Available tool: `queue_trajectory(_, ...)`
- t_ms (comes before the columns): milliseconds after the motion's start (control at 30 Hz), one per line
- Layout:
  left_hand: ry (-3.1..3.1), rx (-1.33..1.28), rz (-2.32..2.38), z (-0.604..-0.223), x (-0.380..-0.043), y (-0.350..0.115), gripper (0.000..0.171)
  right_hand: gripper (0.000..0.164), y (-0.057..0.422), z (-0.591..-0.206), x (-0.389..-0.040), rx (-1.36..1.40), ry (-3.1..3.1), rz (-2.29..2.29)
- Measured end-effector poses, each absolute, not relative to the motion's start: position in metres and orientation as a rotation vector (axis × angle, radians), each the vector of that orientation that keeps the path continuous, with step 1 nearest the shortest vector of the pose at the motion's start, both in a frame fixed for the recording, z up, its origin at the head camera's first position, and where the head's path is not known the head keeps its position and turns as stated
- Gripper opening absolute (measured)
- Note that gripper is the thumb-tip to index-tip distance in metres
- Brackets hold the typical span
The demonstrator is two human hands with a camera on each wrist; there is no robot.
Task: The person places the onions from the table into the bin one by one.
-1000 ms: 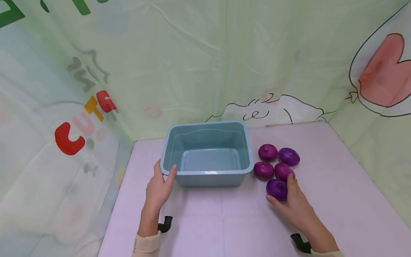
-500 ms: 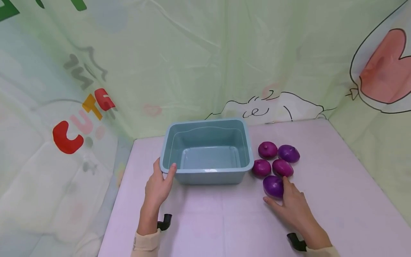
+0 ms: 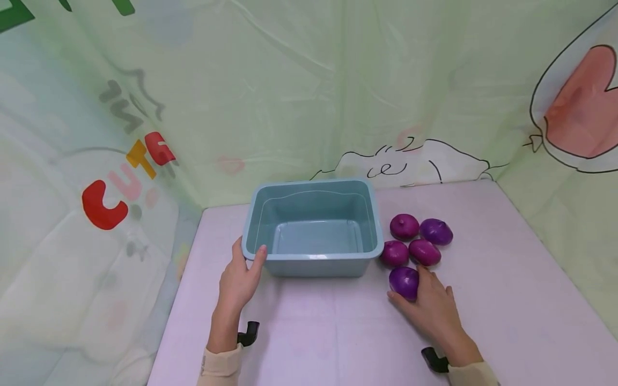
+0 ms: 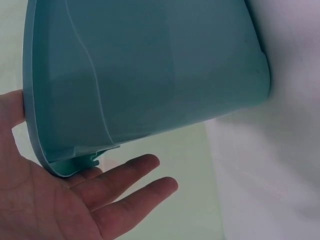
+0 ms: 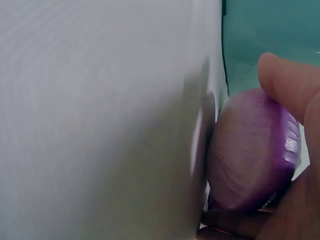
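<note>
In the head view, a light blue plastic basin [image 3: 321, 257] stands on the table. My left hand [image 3: 240, 279] grips its near left corner, thumb over the rim and fingers outside and under it. The left wrist view shows that hand [image 4: 65, 200] at the rim, with two fingers extended past the wall. Right of the basin, my right hand [image 3: 433, 305] holds a dark purple onion [image 3: 403, 282] between thumb and fingers. In the right wrist view, the onion [image 5: 250, 150] shows a paler face toward the table, close to the surface.
Beyond the right hand sit several purple onions: a magenta one [image 3: 395, 253] against the basin's right side, another [image 3: 425, 252] beside it, and two behind, one reddish [image 3: 404, 227] and one violet [image 3: 436, 231]. A printed curtain [image 3: 289, 107] rises behind the table [image 3: 309, 343].
My right hand has moved left with the dark purple onion, away from the other onions. Two of the onions shifted slightly. The left hand and the basin have stayed in place.
</note>
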State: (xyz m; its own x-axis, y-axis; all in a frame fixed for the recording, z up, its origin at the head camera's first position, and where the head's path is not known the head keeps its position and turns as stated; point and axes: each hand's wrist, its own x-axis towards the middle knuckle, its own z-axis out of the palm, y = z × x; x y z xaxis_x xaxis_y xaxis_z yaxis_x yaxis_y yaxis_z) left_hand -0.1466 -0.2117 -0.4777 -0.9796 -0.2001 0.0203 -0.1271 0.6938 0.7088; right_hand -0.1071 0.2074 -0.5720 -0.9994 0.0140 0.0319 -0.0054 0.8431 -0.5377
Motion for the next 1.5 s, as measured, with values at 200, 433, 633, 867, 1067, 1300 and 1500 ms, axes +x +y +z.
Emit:
queue_trajectory(200, -2.802, 0.276, -1.170, -0.477, -0.145, -0.211, 0.095, 0.108, 0.204, -0.572, -0.107, -0.037, -2.965, 0.871)
queue_trajectory(433, -2.799, 0.267, -1.180, -0.478, -0.146, -0.212, 0.096, 0.110, 0.203, -0.570, -0.107, -0.072, -3.014, 0.872)
queue_trajectory(633, -2.801, 0.268, -1.177, -0.478, -0.147, -0.212, 0.098, 0.110, 0.201, -0.563, -0.105, -0.093, -3.025, 0.886)
queue_trajectory(867, -2.805, 0.281, -1.176, -0.478, -0.147, -0.212, 0.096, 0.106, 0.206, -0.539, -0.102, -0.180, -2.979, 1.028)
queue_trajectory(1067, -2.805, 0.287, -1.174, -0.478, -0.146, -0.212, 0.096, 0.111, 0.209, -0.503, -0.107, -0.237, -2.978, 1.169)
queue_trajectory(1300, -2.792, 0.292, -1.191, -0.479, -0.146, -0.213, 0.092, 0.106, 0.207, -0.468, -0.126, -0.183, -2.870, 1.268)
queue_trajectory(1500, -2.798, 0.287, -1.192, -0.480, -0.147, -0.214, 0.092, 0.102, 0.200, -0.431, -0.152, -0.095, -2.787, 1.303)
